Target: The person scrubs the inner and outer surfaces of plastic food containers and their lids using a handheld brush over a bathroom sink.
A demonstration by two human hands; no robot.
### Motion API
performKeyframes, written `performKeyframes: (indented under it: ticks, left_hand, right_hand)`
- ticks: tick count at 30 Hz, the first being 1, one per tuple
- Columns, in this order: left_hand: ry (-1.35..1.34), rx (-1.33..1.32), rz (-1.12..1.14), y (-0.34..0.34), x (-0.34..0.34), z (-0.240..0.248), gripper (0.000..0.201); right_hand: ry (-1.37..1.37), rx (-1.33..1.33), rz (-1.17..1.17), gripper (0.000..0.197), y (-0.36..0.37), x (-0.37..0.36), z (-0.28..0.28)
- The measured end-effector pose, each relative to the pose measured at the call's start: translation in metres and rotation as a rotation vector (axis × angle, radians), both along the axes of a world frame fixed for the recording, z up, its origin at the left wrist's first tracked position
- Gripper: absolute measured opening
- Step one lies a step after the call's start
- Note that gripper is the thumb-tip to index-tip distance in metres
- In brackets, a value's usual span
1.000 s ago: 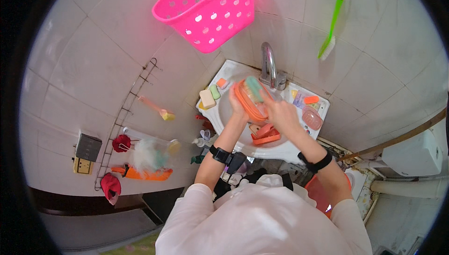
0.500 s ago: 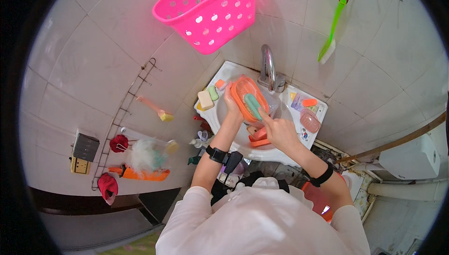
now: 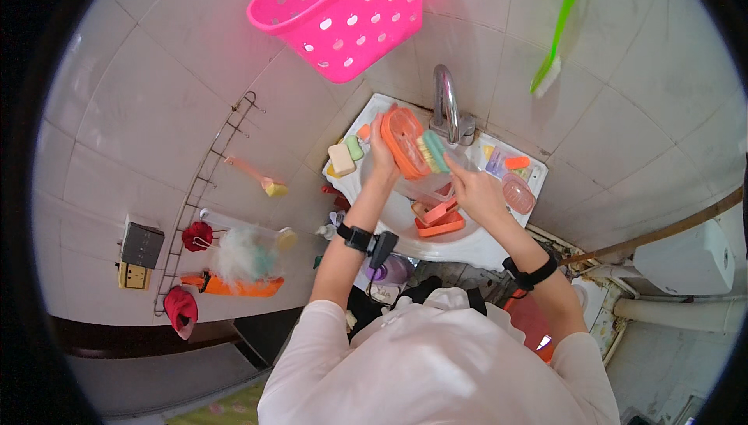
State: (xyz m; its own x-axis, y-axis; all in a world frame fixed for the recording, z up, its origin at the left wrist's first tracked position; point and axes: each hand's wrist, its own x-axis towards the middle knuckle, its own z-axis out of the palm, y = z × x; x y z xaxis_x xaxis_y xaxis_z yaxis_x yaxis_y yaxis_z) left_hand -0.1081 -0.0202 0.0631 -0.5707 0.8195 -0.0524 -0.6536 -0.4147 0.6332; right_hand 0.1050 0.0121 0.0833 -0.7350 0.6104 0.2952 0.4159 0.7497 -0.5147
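My left hand grips an orange soap box by its left side, holding it tilted above the sink. In my right hand is a small teal scrub brush; its pale bristles face left against the box's right edge. Only part of the brush's grip shows, since my fingers cover its lower end. Below, in the basin, lie orange soap box parts. Clear plastic or water shows under the held box; I cannot tell which.
A chrome faucet rises behind the basin. Beige soap and green soap sit on the left ledge, a pinkish clear dish on the right. A pink basket and a green brush hang on the wall.
The brush has turned, from lying across the box with its teal back up to standing at the right edge with bristles sideways. The box has tilted and shifted slightly.
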Motion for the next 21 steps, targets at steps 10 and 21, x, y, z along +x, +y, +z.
performKeyframes:
  ticks: [10, 21]
  left_hand:
    - [0.960, -0.501, -0.190, 0.046, -0.048, -0.048, 0.069]
    - [2.087, -1.057, -0.988, 0.105, -0.044, -0.073, 0.061]
  right_hand:
    - [0.016, -0.115, -0.008, 0.039, -0.001, 0.054, -0.027]
    - [0.002, -0.153, -0.093, 0.038, -0.002, 0.070, -0.041]
